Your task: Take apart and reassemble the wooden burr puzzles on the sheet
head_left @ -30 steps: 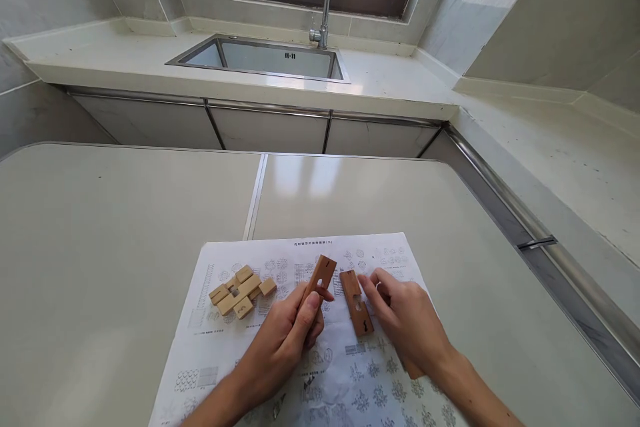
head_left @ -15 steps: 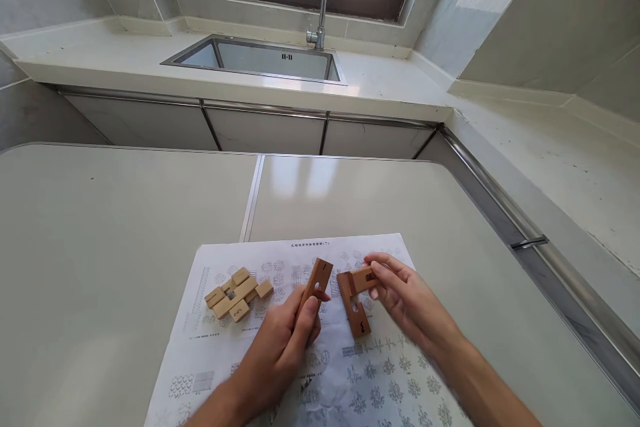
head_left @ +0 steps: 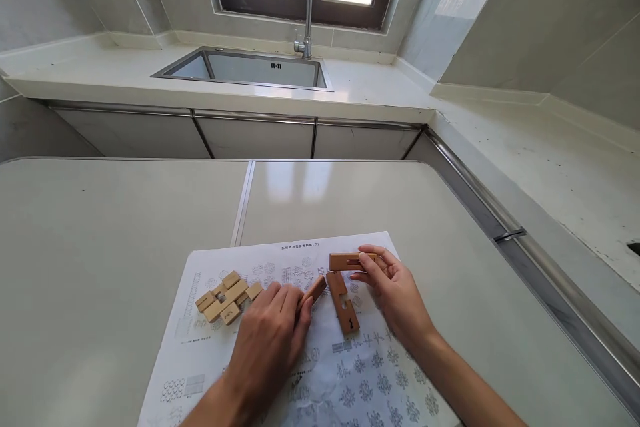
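My left hand (head_left: 273, 337) is closed around a reddish-brown wooden puzzle piece (head_left: 315, 289), whose end sticks out past the thumb toward the upper right. Between thumb and fingers, my right hand (head_left: 393, 287) grips another brown notched wooden puzzle piece (head_left: 345, 261), held level. Just below it lies a third brown piece (head_left: 343, 303) with a cut-out and a dark number, resting on the printed sheet (head_left: 320, 400). Left of my left hand sits a cluster of light wooden interlocking blocks (head_left: 229, 297), its right end close to my knuckles.
The sheet carries small puzzle diagrams and lies on a pale table (head_left: 100, 247) with a seam (head_left: 243, 203). Beyond stands a counter with a sink (head_left: 250, 70), a tap (head_left: 307, 7) and a window. Another counter (head_left: 540, 153) runs along the right.
My left hand has turned palm-down, lowering its piece. The right-hand piece has come apart from the numbered piece, which now lies alone on the sheet. The view has shifted slightly.
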Demonstrator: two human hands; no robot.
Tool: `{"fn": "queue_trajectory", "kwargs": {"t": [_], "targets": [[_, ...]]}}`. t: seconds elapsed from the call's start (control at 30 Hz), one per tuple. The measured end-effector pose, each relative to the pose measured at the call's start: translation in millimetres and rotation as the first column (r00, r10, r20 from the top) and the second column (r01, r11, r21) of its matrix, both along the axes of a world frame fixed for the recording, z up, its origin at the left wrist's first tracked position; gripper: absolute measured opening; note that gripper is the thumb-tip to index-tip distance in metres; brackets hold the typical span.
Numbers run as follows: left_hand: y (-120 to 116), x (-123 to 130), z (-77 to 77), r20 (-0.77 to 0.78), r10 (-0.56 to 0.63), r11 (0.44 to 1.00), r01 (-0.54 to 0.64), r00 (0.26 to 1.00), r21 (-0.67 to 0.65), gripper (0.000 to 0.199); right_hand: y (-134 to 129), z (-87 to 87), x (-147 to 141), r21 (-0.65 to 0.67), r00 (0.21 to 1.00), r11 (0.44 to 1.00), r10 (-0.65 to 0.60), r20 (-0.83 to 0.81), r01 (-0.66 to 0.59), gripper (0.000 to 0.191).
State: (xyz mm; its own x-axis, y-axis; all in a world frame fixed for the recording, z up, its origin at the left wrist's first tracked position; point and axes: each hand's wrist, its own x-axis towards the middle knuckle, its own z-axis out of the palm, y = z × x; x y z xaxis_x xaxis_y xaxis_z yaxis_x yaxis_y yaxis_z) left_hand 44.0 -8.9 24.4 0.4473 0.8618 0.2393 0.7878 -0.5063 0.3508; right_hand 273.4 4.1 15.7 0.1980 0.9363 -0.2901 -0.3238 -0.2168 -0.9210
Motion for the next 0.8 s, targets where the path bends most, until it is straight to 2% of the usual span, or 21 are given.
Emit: {"fn": "queue_trajectory", "kwargs": {"t": [0.17, 0.33, 0.57, 0.7, 0.8], "targets": [[3.7, 5.6, -13.5, -0.193, 0.047, 0.99, -0.021, 0.98, 0.136, 0.036, 0.1, 4.2, -1.8, -0.001, 1.0, 1.0, -0.004, 0.008, 0.004, 0.045], [15.1, 14.5, -18.0, -0.241, 0.092, 0.978, -0.042, 0.966, 0.205, 0.033, 2.1, -1.6, 0.8, 0.015, 0.999, 1.0, -0.017, -0.035, 0.018, 0.043], [34.2, 22.0, -7.8, -0.23, 0.093, 0.973, -0.04, 0.969, 0.229, 0.021, 3.9, -3.3, 2.2, 0.04, 0.994, 0.998, -0.042, -0.097, 0.046, 0.039], [23.6, 35.0, 1.0, -0.21, 0.004, 0.975, 0.043, 0.978, 0.219, 0.02, 4.5, -2.1, 1.9, 0.058, 0.99, 0.996, -0.061, -0.129, 0.069, 0.039], [12.0, 50.8, 4.6, -0.213, -0.061, 0.98, 0.099, 0.975, 0.17, 0.036, 5.6, -2.2, 2.2, 0.069, 0.989, 0.994, -0.074, -0.129, 0.083, 0.04]]}}
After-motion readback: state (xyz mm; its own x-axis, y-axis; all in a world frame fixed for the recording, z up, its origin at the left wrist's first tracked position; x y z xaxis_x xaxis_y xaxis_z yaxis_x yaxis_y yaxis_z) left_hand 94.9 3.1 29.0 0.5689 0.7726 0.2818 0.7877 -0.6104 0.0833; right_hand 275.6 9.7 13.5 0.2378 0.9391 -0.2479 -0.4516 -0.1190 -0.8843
